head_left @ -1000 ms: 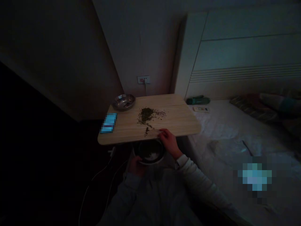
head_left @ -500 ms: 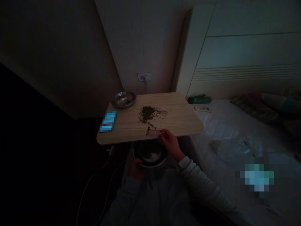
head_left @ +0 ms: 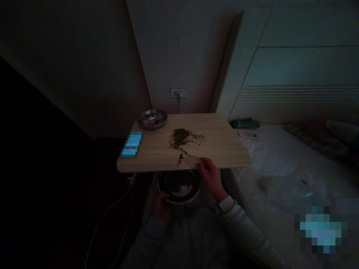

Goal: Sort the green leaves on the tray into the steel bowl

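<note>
Below the front edge of the wooden table [head_left: 224, 149], my left hand [head_left: 162, 205] grips the rim of a dark-centred bowl [head_left: 179, 201] with a pale rim. Some small grains and a lighter patch show dimly inside the bowl. At the table edge my right hand [head_left: 211, 178] pinches a thin, see-through flat piece [head_left: 192, 161], its exact kind unclear in the low light. That piece lies against the tabletop, just right of a short trail of small greenish beans [head_left: 181, 137]. Most of the beans form a loose heap mid-table, with strays spread to the right.
A shiny metal bowl [head_left: 153, 120] with something small inside stands at the table's back left corner. A lit phone [head_left: 132, 144] lies at the left edge. On the bed to the right are a green bottle [head_left: 245, 123] and a remote control [head_left: 248, 135]. White cables [head_left: 105, 213] hang at left.
The whole view has shifted slightly, so things appear a little further right and lower. Both hands keep their holds, and the bean heap looks much the same.
</note>
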Demonstrator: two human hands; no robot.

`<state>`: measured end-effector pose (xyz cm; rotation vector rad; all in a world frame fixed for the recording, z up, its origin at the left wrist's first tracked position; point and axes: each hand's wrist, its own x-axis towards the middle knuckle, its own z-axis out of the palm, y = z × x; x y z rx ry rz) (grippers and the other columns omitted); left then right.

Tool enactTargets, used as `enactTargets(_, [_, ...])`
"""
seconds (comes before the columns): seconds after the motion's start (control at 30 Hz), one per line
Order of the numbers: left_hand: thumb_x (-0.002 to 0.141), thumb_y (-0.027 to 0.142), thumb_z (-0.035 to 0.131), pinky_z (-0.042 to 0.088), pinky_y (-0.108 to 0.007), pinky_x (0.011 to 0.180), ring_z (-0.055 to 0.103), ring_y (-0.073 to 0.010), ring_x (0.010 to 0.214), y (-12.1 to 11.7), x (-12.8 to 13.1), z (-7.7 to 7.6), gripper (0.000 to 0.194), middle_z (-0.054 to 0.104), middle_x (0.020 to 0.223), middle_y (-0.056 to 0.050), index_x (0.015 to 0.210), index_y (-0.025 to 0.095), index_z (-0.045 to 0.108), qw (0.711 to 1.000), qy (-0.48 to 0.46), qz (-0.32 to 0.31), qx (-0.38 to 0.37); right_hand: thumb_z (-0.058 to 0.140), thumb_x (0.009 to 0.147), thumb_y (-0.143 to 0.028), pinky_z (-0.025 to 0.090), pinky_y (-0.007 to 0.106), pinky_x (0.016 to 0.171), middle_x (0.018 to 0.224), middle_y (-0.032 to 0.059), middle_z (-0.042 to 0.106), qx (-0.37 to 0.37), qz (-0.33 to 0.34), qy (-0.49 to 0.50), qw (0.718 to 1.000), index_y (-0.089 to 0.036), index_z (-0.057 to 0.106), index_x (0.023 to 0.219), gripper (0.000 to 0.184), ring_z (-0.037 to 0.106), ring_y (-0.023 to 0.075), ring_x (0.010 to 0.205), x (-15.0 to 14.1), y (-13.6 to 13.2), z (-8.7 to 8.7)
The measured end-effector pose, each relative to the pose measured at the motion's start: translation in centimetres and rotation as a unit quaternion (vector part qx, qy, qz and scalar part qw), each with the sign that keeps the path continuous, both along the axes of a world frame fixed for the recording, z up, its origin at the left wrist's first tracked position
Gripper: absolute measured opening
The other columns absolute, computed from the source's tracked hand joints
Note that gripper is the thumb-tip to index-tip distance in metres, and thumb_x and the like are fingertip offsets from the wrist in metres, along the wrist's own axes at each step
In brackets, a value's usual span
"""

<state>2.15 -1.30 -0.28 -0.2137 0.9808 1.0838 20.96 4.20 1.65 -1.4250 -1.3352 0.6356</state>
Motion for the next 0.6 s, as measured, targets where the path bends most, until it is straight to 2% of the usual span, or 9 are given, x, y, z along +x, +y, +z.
enactTargets(0.17, [0.060,-0.001,0.048,0.056,-0.038,0.072,0.070,-0.0236,0.068,0.02,0.38,0.06,0.029,0.070,0.059,-0.004,0.074,0.016,0.068,1.000,0.007,0.011,-0.009,0.050,0.081,-0.037,0.052,0.033,0.071,0.084,0.0055,0.071,0.003,0.037,0.015,0.999,-0.020,0.060,0.101,0.028,0.066,0.0200,0.077,0.16,-0.04,0.00])
enactTargets(0.37, [0.061,0.001,0.049,0.056,-0.036,0.066,0.068,-0.0220,0.061,-0.22,0.20,-0.29,0.028,0.072,0.062,-0.004,0.074,0.016,0.069,1.000,0.002,0.013,0.019,0.048,0.084,-0.035,0.052,0.033,0.073,0.087,0.0049,0.071,0.009,0.051,-0.003,0.999,-0.022,0.059,0.105,0.027,0.066,0.0198,0.080,0.10,-0.03,-0.05])
enactTargets(0.6, [0.061,0.000,0.049,0.055,-0.036,0.068,0.068,-0.0230,0.065,-0.42,0.07,-0.23,0.026,0.071,0.062,-0.005,0.070,0.015,0.068,1.000,-0.001,0.002,0.010,0.047,0.085,-0.033,0.051,0.034,0.076,0.089,0.0055,0.071,0.008,0.058,-0.019,0.998,-0.022,0.060,0.105,0.026,0.066,0.0202,0.083,-0.22,0.07,-0.08])
